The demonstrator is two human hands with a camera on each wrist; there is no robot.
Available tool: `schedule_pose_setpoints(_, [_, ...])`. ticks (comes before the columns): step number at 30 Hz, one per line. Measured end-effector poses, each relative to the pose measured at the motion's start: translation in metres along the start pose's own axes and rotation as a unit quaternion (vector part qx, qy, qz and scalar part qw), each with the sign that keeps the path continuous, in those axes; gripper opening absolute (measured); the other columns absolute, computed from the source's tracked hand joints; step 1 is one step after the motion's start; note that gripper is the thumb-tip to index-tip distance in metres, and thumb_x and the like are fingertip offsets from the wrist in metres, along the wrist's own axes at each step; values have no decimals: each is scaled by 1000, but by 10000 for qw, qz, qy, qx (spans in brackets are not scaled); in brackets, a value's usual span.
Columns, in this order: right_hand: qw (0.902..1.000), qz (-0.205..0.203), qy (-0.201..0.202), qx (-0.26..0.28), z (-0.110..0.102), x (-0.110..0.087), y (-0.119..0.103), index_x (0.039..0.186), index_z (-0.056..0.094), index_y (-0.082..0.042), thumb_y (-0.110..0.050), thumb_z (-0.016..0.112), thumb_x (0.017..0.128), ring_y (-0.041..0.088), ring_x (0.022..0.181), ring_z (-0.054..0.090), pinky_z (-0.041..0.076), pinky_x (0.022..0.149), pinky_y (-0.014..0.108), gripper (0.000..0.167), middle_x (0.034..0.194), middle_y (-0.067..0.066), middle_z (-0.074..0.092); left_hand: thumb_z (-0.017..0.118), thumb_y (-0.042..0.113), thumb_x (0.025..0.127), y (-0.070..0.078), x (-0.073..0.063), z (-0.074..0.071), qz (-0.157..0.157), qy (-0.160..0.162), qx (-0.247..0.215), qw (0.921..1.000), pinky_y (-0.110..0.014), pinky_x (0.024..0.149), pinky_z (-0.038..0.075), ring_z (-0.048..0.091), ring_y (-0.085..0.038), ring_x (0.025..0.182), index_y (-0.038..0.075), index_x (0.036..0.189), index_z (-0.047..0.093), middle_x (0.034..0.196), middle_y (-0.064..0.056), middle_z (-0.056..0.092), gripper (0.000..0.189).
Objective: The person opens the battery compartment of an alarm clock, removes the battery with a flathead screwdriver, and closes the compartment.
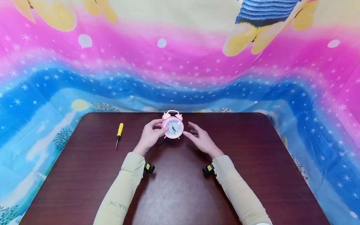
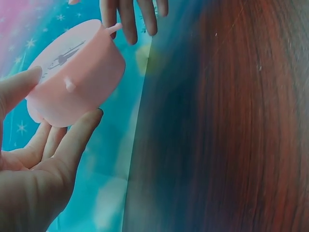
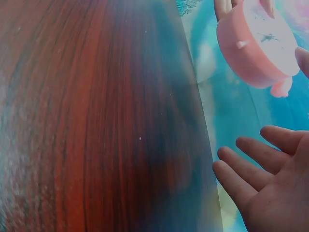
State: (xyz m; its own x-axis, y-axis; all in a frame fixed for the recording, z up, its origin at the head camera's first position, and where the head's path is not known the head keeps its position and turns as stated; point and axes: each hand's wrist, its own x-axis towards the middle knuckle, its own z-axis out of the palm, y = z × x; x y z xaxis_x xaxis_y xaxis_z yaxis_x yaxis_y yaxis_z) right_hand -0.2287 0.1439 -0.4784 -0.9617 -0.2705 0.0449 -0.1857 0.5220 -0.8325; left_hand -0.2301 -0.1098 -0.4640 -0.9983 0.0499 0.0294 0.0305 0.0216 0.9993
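Note:
A pink twin-bell alarm clock (image 1: 173, 127) is held upright near the far edge of the table, its white dial toward the head camera. My left hand (image 1: 152, 133) grips its left side, thumb over the front rim and fingers behind; the left wrist view shows the clock's pink casing (image 2: 82, 79) between thumb and fingers. Just right of the clock is my right hand (image 1: 201, 139), its fingers extended and apart from the casing. In the right wrist view that hand (image 3: 275, 179) has spread, slightly bent fingers with nothing between them.
A screwdriver (image 1: 119, 134) with a yellow and black handle lies on the dark brown wooden table (image 1: 180, 193), left of my left hand. Behind the table's far edge hangs a colourful printed cloth (image 1: 180, 68) with snowflakes.

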Motion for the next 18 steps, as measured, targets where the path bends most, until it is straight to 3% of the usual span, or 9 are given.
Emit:
schedule_pose_setpoints(10, [9998,8,-85,194,-1,2,5,154,46,-15,-56,63,97,23,124,59,50,101,43,72,142,5,58,77,4,91,-1,-3,11,18,-143,26,9999,-37,80,60,72,-21,90,-5,133,59,111,-19,62,47])
schedule_pose_setpoints(18, [9993,177,-122,292,-3,2,1,151,49,-14,-53,63,98,27,123,60,50,101,46,68,137,7,60,76,3,90,0,-4,19,60,-295,-57,9995,-34,79,60,72,-26,94,-6,134,58,113,-21,62,48])
